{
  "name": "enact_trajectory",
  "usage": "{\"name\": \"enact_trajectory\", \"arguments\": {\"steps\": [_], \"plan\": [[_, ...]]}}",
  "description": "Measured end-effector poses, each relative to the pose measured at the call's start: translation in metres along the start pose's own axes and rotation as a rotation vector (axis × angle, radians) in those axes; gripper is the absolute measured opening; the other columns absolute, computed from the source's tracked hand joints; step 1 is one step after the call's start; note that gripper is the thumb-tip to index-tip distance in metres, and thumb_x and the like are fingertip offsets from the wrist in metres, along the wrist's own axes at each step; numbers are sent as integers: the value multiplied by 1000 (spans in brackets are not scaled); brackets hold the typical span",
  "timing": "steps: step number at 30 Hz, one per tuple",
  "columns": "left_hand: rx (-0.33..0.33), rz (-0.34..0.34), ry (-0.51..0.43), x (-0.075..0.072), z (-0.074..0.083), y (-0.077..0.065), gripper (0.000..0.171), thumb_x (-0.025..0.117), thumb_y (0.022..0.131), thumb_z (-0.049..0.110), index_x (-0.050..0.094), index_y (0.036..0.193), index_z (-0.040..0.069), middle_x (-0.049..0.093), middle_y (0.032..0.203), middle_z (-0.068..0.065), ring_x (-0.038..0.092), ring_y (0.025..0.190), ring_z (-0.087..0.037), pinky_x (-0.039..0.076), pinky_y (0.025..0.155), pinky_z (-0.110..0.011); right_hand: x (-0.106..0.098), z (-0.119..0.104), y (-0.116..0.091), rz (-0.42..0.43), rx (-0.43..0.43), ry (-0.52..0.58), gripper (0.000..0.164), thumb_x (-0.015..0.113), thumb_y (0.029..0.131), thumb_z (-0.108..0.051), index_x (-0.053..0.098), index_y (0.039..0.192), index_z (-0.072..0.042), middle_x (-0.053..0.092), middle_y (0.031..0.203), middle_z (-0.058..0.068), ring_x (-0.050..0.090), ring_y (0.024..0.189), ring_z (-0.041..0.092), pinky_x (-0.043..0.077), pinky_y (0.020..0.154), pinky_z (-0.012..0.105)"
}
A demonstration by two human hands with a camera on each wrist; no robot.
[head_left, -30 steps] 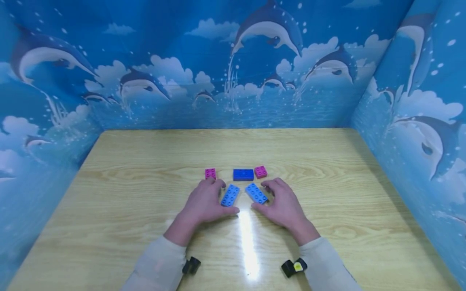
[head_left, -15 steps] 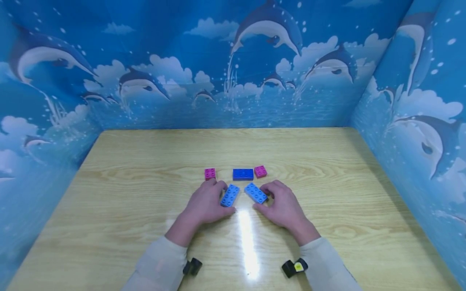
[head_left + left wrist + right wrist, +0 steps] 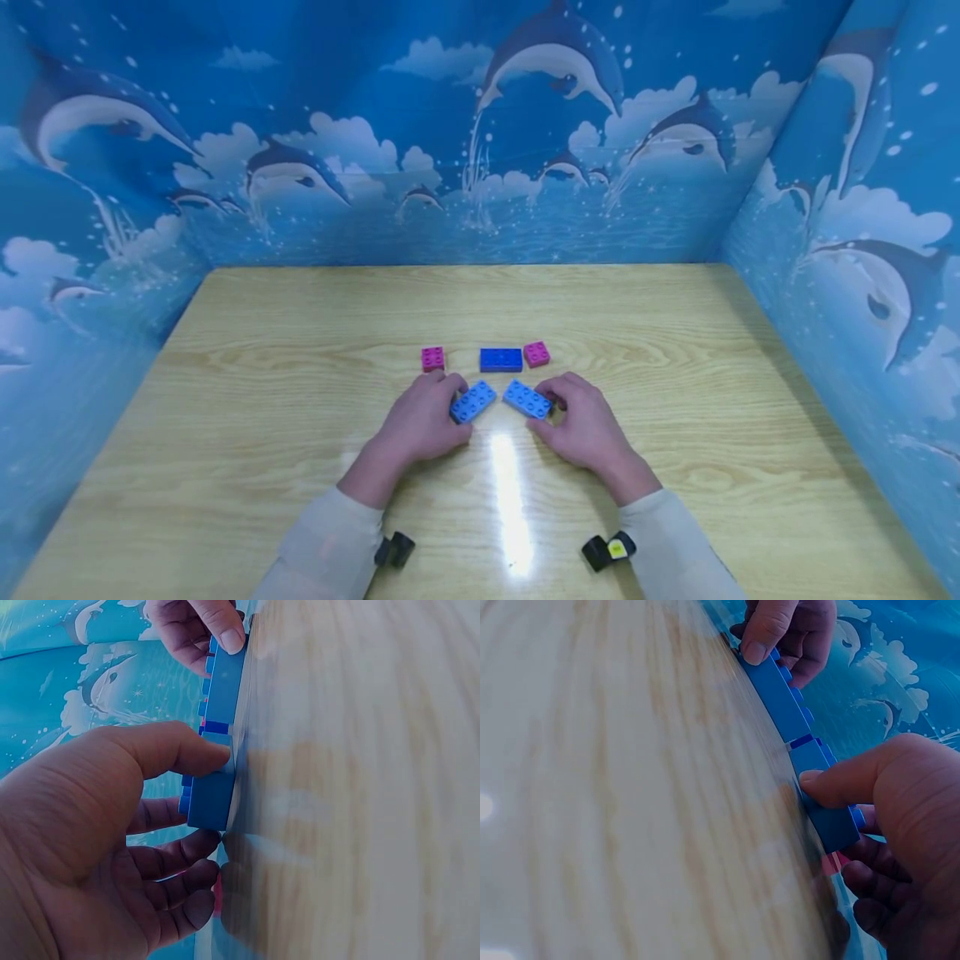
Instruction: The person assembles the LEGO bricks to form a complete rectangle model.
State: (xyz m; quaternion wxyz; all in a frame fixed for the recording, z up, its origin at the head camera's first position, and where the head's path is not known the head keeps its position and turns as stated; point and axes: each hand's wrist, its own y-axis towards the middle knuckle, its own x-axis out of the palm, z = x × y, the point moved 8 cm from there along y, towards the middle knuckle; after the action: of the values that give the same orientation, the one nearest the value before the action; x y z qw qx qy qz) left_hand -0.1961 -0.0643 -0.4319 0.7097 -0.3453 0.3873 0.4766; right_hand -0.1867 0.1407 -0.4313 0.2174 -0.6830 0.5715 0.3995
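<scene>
My left hand [image 3: 426, 419] pinches a light blue toy building brick [image 3: 473, 402] with two rows of studs. Its thumb [image 3: 202, 752] lies on the brick's near side, with fingers behind. The right hand [image 3: 585, 421] pinches a matching light blue brick [image 3: 528, 399], thumb on the near face [image 3: 826, 802]. Both bricks sit studs up on the wooden table, slanted so their far ends point toward each other with a small gap between. Beyond them lies a dark blue brick [image 3: 501, 360]. One magenta brick [image 3: 432, 358] is past the left fingers, another magenta brick [image 3: 536, 354] beside the dark blue one.
The wooden table [image 3: 300, 317] ends at the back against a blue curtain [image 3: 360, 217] printed with dolphins. More of this curtain stands along the left and right sides. A bright light reflection [image 3: 512, 508] shows on the tabletop between the forearms.
The left thumb has drawn in against its light blue brick, which has turned clockwise to a flatter slant. The right fingers have closed in on their brick, which has turned slightly.
</scene>
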Motion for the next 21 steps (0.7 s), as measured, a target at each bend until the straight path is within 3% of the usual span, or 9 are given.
{"name": "enact_trajectory", "arguments": {"steps": [21], "plan": [[6, 18, -60, -3, -2, 2, 47, 79, 75, 12, 66, 120, 10, 58, 105, -2, 56, 93, -20, 50, 86, -40, 1, 5, 4, -32, 25, 114, 39, 86, 77, -13, 70, 112, -8, 61, 98, -2, 57, 88, 16, 51, 79, 34]]}}
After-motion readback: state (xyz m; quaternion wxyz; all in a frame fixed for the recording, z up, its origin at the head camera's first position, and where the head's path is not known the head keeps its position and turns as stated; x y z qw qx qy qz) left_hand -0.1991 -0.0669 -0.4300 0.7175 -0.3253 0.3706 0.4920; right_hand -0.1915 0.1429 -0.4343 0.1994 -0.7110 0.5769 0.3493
